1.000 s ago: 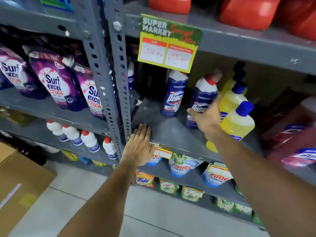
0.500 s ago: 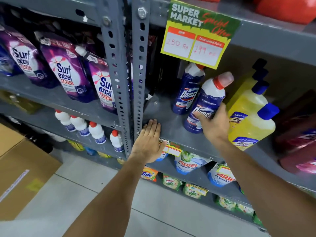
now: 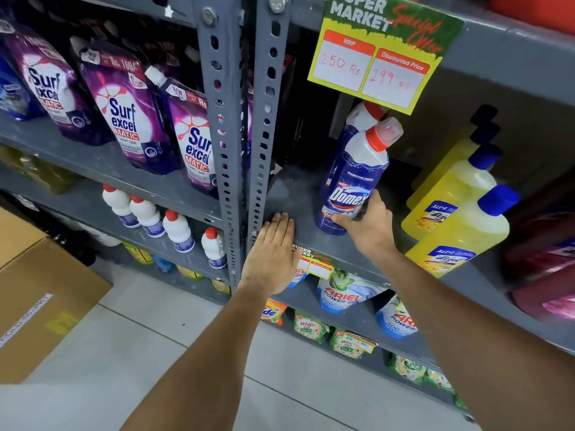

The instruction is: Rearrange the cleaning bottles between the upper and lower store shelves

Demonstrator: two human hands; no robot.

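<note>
Grey metal shelf (image 3: 298, 194): two Domex bottles (image 3: 354, 181) standing, yellow Lizol bottles (image 3: 460, 231) in a row beside them (blue caps), left hand (image 3: 270, 259) flat on front edge.

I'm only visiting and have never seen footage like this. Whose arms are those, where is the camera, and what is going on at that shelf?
There is no machine here: these are a person's two bare arms, filmed by a wide-angle camera worn on their head and looking down at the hands. The right hand grips the base of a blue Domex bottle with a red cap, which stands on the grey shelf, with a second Domex bottle partly hidden behind it. The left hand lies flat and empty on the shelf's front edge. Yellow bottles with blue caps stand to the right. Purple Surf excel pouches fill the neighbouring bay.
</note>
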